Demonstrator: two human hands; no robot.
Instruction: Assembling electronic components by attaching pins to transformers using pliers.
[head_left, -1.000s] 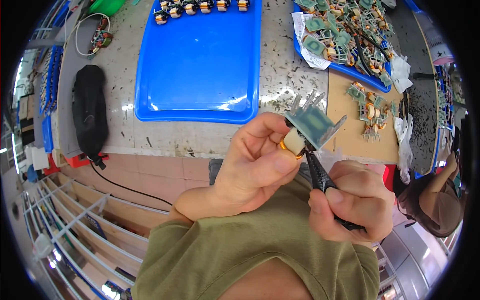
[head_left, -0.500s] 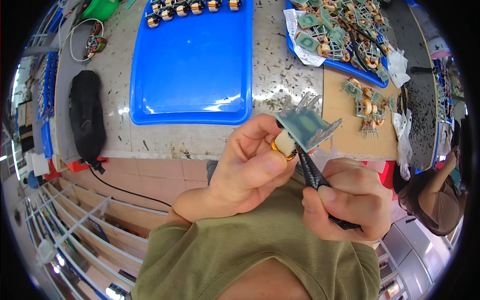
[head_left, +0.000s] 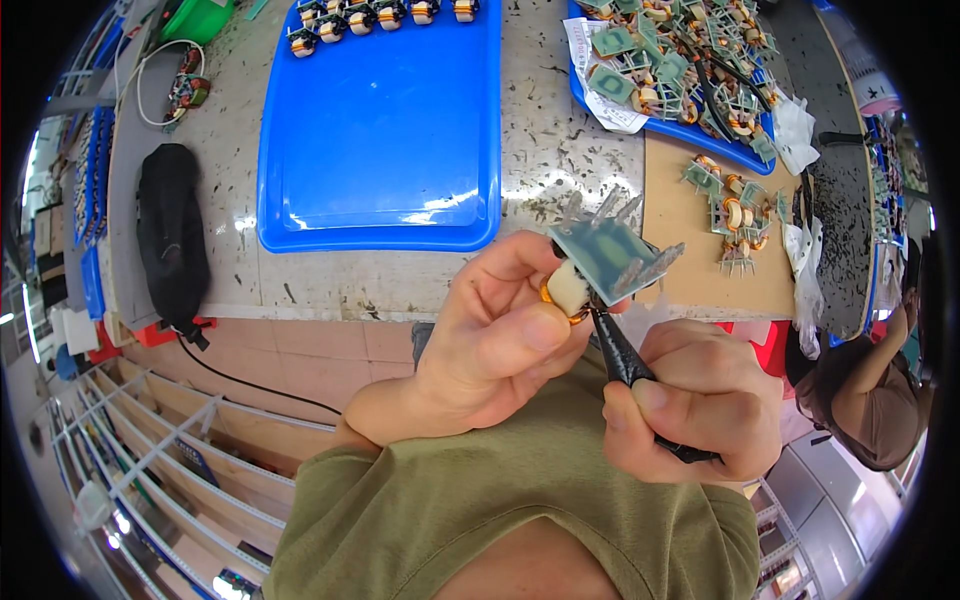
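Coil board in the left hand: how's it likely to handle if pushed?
The coil board is probably stiff: its green plate looks flat. Its prongs might snag or bend, since they jut from the plate. Resting on its rounded coil, it could rock.

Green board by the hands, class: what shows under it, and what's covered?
Under the board: a pale coil with orange wire, in the left hand. A black tool in the right hand reaches the board's edge. Its underside is covered.

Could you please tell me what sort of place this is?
Probably an electronics assembly workshop: a littered workbench, a tray heaped with green circuit boards, and coil parts lined up in another tray.
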